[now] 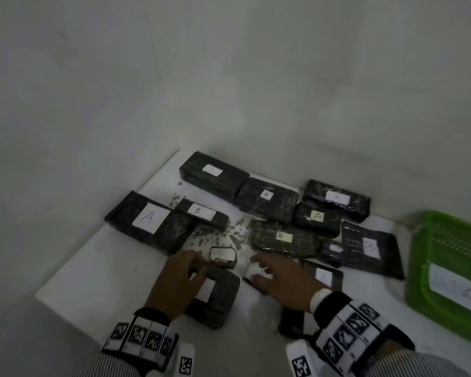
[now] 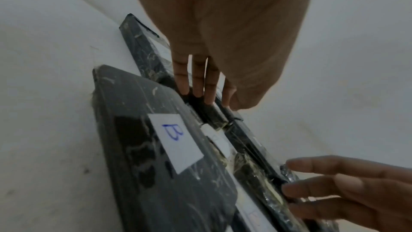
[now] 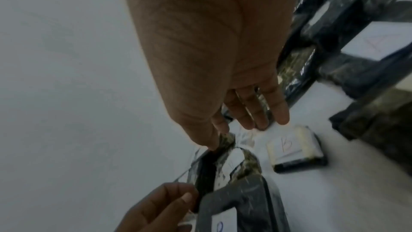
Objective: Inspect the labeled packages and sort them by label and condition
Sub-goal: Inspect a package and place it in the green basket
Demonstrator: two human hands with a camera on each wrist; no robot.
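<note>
On a white counter [image 1: 98, 270] strewn with black-wrapped packages, the large one labelled A [image 1: 150, 221] lies farthest left, a narrow B package [image 1: 201, 213] just beside its right end. Nearer the person than that A package, the left hand [image 1: 174, 281] rests with fingers spread and relaxed across a dark package [image 1: 215, 297], gripping nothing. Right of it, a small package with a pale top [image 1: 223, 257] sits between the two hands. The right hand [image 1: 280, 281] reaches out, its fingers loosely extended over a small white-labelled package [image 1: 252, 272]; whether they touch it cannot be told. Farther right of the A package lie more labelled packages, among them a wide B one [image 1: 283, 238]. A green basket [image 1: 446, 270] stands at the far right.
</note>
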